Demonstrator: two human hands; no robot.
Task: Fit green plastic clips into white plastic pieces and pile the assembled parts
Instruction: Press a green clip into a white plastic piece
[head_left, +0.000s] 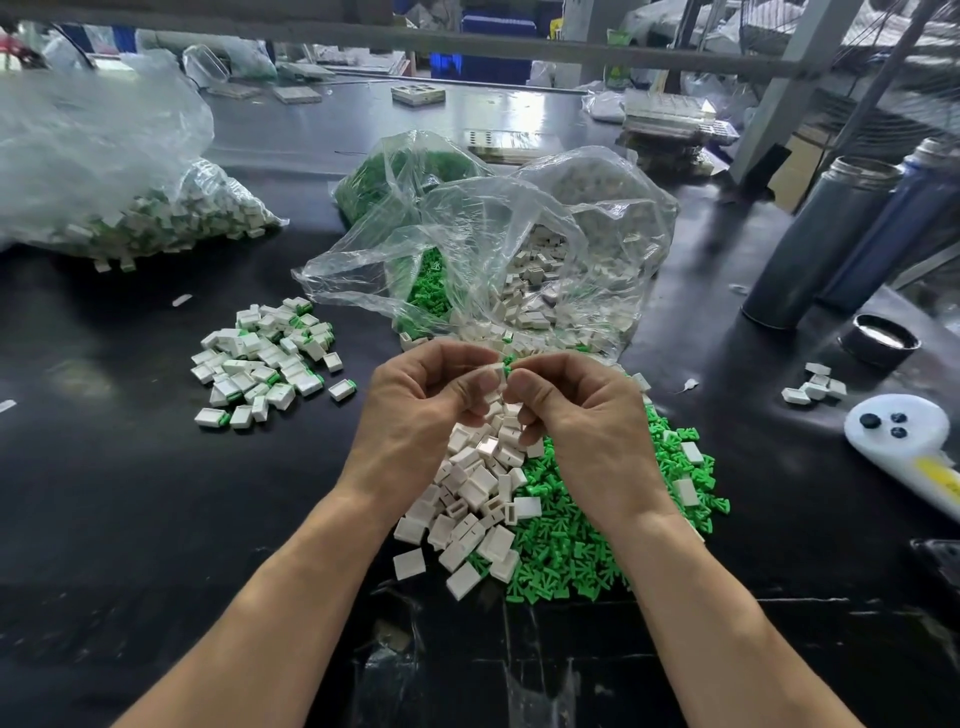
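Head view looks down on a black worktable (130, 493) with both bare forearms reaching in from the bottom edge. The left hand (415, 400) and the right hand (582, 410) meet just above the middle of the table, knuckles nearly touching. The left thumb and forefinger pinch a small white piece (497, 370); the right thumb and forefinger pinch a green clip (508, 359) pressed against that piece's end (how far it is seated cannot be told, since the fingers cover most of it). The remaining fingers of both hands are curled inward.

Directly under the hands lies a heap of loose white pieces (467, 499), and beside it, toward the right, a spread of loose green clips (571, 545), the two heaps overlapping where they meet. A few white pieces sit on top of the green ones.

To the left, well apart from the hands, sits the pile of assembled parts (265, 358), white bodies with green ends showing. Beyond the hands an open clear bag (488, 249) holds more green clips and white pieces. A larger clear bag (104, 171) at far left holds white-and-green parts. At right stand two tall metal flasks (831, 239), with a round lid (880, 338) lying near them and a small cluster of white pieces (815, 387) just beyond.
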